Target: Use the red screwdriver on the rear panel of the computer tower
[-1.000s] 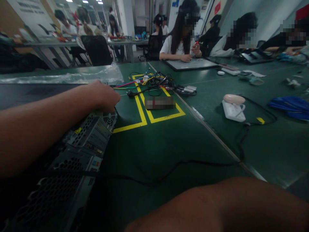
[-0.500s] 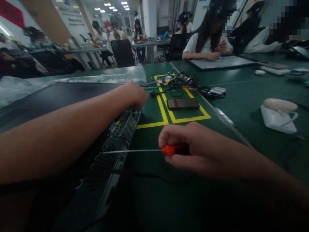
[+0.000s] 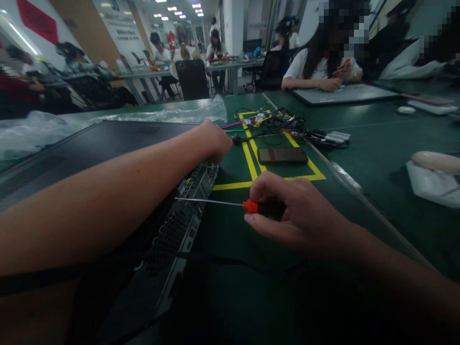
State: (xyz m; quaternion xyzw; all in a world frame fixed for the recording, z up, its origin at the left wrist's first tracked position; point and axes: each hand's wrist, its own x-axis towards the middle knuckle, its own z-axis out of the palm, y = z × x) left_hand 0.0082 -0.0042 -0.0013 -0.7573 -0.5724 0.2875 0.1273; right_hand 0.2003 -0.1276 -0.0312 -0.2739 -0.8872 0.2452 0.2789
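Note:
A dark computer case lies flat on the green table, with its perforated metal rear panel facing right. My left forearm reaches across it. At the far corner of the case is my left hand, bent downward over the edge. Its fingers are mostly hidden. My right hand is closed around the dark handle of a screwdriver with an orange collar. The long thin shaft points left, and its tip lies at the rear panel's upper edge. Whether the tip touches a screw is too small to tell.
Beyond my right hand lies a phone inside yellow tape. Behind it are tangled cables. Clear plastic wrap runs behind the case. A white object stands at right. Across the table, a person works over a flat panel.
The screwdriver and my right hand have shifted farther along the rear panel, toward its far end. My left hand stays at the far corner. The view has turned slightly left.

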